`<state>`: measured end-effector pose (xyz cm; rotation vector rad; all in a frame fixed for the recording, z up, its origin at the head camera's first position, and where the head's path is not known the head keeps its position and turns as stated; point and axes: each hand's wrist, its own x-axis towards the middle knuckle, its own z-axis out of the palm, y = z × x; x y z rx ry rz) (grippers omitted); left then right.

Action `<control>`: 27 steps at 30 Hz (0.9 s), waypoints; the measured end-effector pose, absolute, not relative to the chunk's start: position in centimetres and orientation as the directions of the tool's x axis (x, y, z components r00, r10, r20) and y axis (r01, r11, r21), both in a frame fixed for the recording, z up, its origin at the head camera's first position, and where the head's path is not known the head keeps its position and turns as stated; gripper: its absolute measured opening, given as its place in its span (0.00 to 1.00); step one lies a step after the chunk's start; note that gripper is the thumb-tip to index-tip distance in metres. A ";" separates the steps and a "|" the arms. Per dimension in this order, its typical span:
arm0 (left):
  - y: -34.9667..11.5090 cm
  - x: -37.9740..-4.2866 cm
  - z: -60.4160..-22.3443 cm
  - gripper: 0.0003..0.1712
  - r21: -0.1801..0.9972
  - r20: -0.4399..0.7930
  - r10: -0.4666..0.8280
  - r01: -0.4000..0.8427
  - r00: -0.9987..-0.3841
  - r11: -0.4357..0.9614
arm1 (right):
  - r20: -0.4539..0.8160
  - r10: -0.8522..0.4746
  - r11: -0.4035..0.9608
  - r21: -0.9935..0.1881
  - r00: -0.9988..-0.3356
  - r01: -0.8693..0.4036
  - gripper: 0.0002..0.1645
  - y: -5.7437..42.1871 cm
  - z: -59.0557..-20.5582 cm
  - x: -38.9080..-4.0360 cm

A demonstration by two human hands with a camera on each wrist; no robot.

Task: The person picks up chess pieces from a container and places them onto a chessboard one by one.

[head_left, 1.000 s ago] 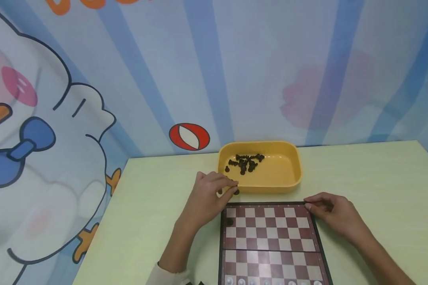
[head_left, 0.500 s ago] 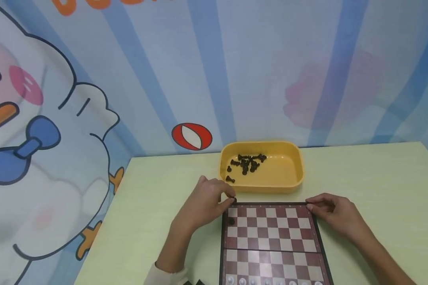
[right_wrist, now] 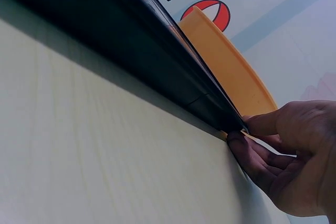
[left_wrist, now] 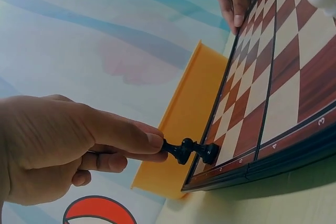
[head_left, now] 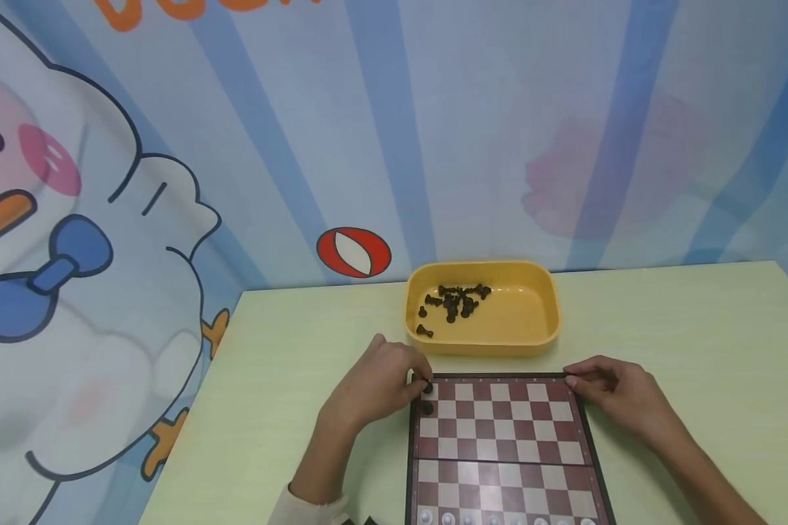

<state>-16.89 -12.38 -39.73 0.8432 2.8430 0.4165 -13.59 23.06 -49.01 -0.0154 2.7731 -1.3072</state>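
Note:
My left hand [head_left: 377, 383] pinches a small black chess piece [left_wrist: 179, 152] between thumb and fingertips, over the far left corner of the brown-and-cream chessboard [head_left: 505, 437]. In the left wrist view the held piece is tilted and slightly above the board. Close in front of it stands a black pawn [left_wrist: 207, 153] on the board. At the far right corner, my right hand [head_left: 620, 394] grips the board's edge; the right wrist view has its thumb and fingers [right_wrist: 262, 124] around that corner.
Behind the board a yellow tray [head_left: 486, 350] holds several black chess pieces [head_left: 456, 300] lying in a heap. White pieces [head_left: 470, 520] line the board's near edge. A cartoon-printed wall [head_left: 473, 146] rises behind the pale table [head_left: 696, 328].
My left hand has come from the yellow tray's near left edge toward me, carrying the black piece to the board's far left corner. My right hand stays on the board's corner.

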 end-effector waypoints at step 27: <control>-12.1 -16.8 -40.4 0.06 0.235 -0.050 0.579 0.554 -0.814 0.799 | -0.055 -0.047 0.636 -0.772 -0.997 0.012 0.17 23.1 -49.0 -13.4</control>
